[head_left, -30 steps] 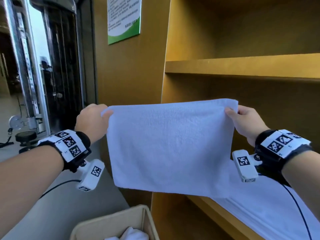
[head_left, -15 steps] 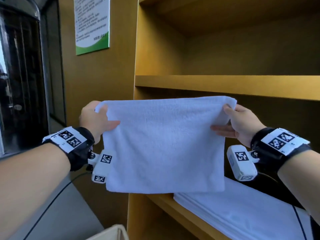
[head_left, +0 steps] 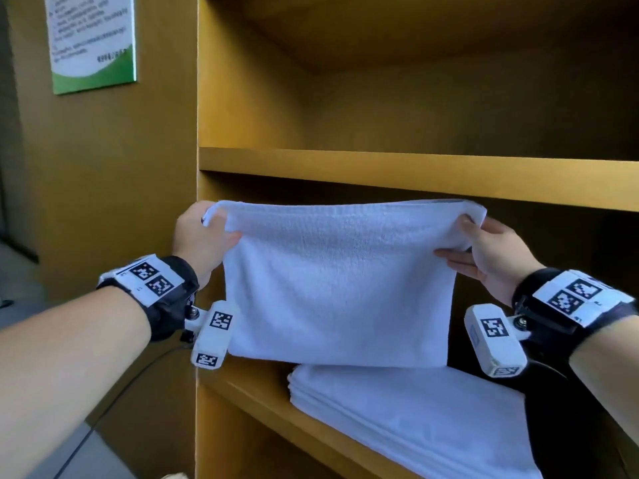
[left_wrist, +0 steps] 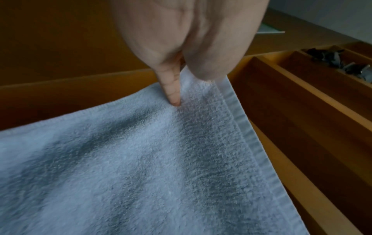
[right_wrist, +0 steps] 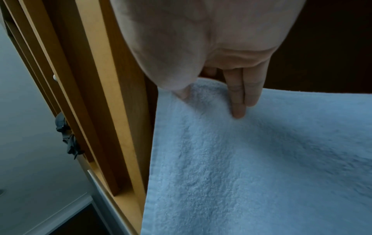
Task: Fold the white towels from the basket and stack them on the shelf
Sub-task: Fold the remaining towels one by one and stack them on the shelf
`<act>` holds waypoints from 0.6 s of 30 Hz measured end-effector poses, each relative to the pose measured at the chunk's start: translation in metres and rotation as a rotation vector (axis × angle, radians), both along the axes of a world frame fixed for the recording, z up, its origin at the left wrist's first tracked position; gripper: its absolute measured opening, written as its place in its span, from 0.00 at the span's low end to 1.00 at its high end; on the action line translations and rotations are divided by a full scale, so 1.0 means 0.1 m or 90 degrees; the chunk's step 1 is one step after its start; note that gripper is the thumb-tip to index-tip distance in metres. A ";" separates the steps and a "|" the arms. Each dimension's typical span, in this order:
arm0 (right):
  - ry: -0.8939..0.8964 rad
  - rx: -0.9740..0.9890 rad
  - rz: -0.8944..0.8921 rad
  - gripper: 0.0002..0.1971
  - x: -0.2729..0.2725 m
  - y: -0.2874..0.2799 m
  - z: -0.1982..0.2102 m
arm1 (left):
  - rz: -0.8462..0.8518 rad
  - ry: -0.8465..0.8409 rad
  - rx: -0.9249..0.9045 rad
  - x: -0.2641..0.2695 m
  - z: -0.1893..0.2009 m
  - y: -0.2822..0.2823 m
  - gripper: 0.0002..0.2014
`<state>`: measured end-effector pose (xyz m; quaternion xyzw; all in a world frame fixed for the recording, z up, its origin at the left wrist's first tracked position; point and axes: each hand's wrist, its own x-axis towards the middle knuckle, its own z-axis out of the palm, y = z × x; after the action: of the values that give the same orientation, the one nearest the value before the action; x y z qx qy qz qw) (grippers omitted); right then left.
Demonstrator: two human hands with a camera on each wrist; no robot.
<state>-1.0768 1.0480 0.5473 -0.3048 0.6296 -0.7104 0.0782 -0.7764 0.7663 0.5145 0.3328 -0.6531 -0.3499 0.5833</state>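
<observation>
A folded white towel (head_left: 339,285) hangs in the air in front of the yellow shelf unit (head_left: 397,167). My left hand (head_left: 204,233) pinches its top left corner and my right hand (head_left: 480,247) pinches its top right corner. The left wrist view shows the left hand (left_wrist: 181,74) with thumb and a finger on the towel (left_wrist: 141,159). In the right wrist view the right hand (right_wrist: 221,89) has its fingers flat against the towel (right_wrist: 261,159). Below the hanging towel, a stack of folded white towels (head_left: 415,420) lies on the lower shelf board (head_left: 276,416).
The shelf unit's left side panel (head_left: 214,98) stands just left of the towel. A green and white notice (head_left: 91,39) hangs on the yellow wall at the upper left. The basket's rim (head_left: 174,476) barely shows at the bottom edge.
Both hands carried the towel rightward and toward the shelf opening, above the stack. The door at the left and the basket have slid out of view.
</observation>
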 end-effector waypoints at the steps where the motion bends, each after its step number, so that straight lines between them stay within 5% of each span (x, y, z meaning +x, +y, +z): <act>1: 0.002 -0.001 -0.010 0.16 -0.07 0.06 -0.01 | -0.017 0.010 0.006 -0.09 -0.01 0.01 0.10; 18: 0.000 -0.005 -0.101 0.19 -0.94 0.73 -0.24 | -0.112 -0.008 -0.032 -1.47 -0.11 0.38 0.12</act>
<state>-1.1713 1.1212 0.5232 -0.2538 0.6490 -0.7169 0.0204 -0.9234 0.8038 0.5035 0.2614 -0.6923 -0.3810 0.5543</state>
